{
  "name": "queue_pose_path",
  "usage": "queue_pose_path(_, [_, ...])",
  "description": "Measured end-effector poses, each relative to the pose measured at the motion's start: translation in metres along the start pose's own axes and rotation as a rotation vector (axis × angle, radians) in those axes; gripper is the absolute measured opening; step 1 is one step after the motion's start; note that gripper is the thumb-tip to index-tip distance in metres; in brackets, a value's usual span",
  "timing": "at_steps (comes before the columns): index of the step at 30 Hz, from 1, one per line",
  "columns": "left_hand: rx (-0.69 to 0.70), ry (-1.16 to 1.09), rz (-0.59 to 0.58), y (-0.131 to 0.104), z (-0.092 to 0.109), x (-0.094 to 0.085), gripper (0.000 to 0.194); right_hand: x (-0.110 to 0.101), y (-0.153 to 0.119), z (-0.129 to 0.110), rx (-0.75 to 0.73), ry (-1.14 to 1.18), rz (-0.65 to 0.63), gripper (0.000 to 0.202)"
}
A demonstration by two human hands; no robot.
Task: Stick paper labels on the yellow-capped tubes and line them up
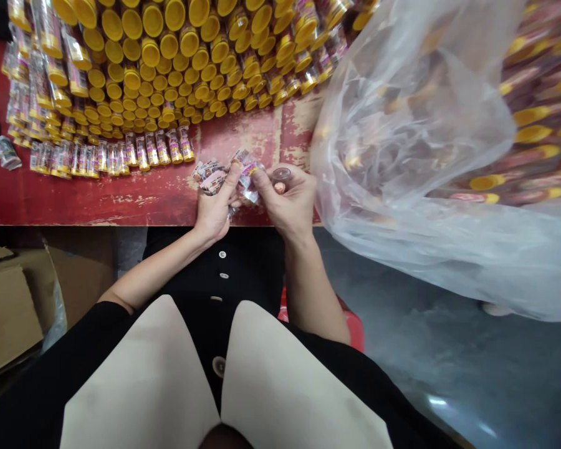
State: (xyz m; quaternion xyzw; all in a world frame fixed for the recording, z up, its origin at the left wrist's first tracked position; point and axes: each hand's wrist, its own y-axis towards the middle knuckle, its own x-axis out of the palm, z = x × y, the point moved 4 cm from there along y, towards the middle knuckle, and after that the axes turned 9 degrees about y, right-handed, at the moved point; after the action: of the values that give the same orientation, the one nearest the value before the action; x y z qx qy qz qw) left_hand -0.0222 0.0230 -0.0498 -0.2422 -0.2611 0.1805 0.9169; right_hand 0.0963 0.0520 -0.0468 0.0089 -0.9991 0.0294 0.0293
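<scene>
Close to the table's front edge, my left hand (212, 215) is closed around a bunch of small printed plastic sleeves (209, 176). Between my two hands is a single clear sleeve (247, 169) with pink and purple print, pinched by the thumbs and fingers of both. My right hand (292, 199) also has a small clear round-ended tube (282, 174) tucked in its curled fingers; something copper-coloured shows there, and most of it is hidden by the palm.
Several yellow-capped tubes (159, 81) lie stacked across the back of the red table (121, 206), with a row of labelled tubes (161, 146) in front. A large clear plastic bag (402, 143) of similar tubes bulges at right. Cardboard boxes (9, 299) stand lower left.
</scene>
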Motion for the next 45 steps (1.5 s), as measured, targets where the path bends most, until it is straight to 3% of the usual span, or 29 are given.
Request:
queue_pose_path(5, [0.124, -0.031, 0.064, 0.005, -0.002, 0.001, 0.020, 0.005, 0.000, 0.008, -0.017, 0.100, 0.016, 0.037])
queue_pose_path(9, [0.206, -0.025, 0.155, 0.012, 0.000, -0.010, 0.024, -0.007, 0.008, 0.014, -0.136, 0.059, 0.153, 0.040])
queue_pose_path(11, [0.168, 0.006, 0.122, 0.013, 0.001, -0.012, 0.028, -0.013, 0.010, 0.013, -0.159, 0.060, 0.164, 0.039])
queue_pose_path(15, [0.057, 0.048, 0.002, 0.005, 0.003, -0.004, 0.034, -0.010, 0.007, 0.004, -0.173, -0.004, 0.038, 0.037])
queue_pose_path(22, [-0.025, -0.066, 0.061, 0.003, -0.001, 0.007, 0.040, -0.001, 0.004, 0.019, -0.106, 0.076, -0.019, 0.043])
queue_pose_path(27, [-0.113, -0.069, 0.078, 0.009, 0.001, -0.001, 0.033, -0.014, -0.009, 0.010, -0.232, -0.037, -0.167, 0.048])
queue_pose_path(30, [-0.113, -0.051, 0.059, 0.008, 0.003, -0.004, 0.031, -0.020, -0.021, -0.005, -0.327, -0.118, -0.141, 0.050])
queue_pose_path(33, [-0.113, -0.028, -0.010, 0.006, 0.004, -0.003, 0.030, -0.021, -0.027, -0.017, -0.375, -0.205, -0.086, 0.035])
queue_pose_path(37, [-0.123, -0.006, -0.085, 0.002, 0.006, -0.003, 0.032, -0.019, -0.033, -0.028, -0.483, -0.390, -0.104, 0.023])
queue_pose_path(41, [-0.112, 0.022, -0.075, -0.006, 0.010, -0.003, 0.032, -0.018, -0.041, -0.031, -0.499, -0.385, -0.036, 0.030])
queue_pose_path(45, [-0.085, 0.037, 0.014, -0.013, 0.010, -0.004, 0.037, -0.012, -0.052, -0.028, -0.428, -0.351, -0.137, 0.045])
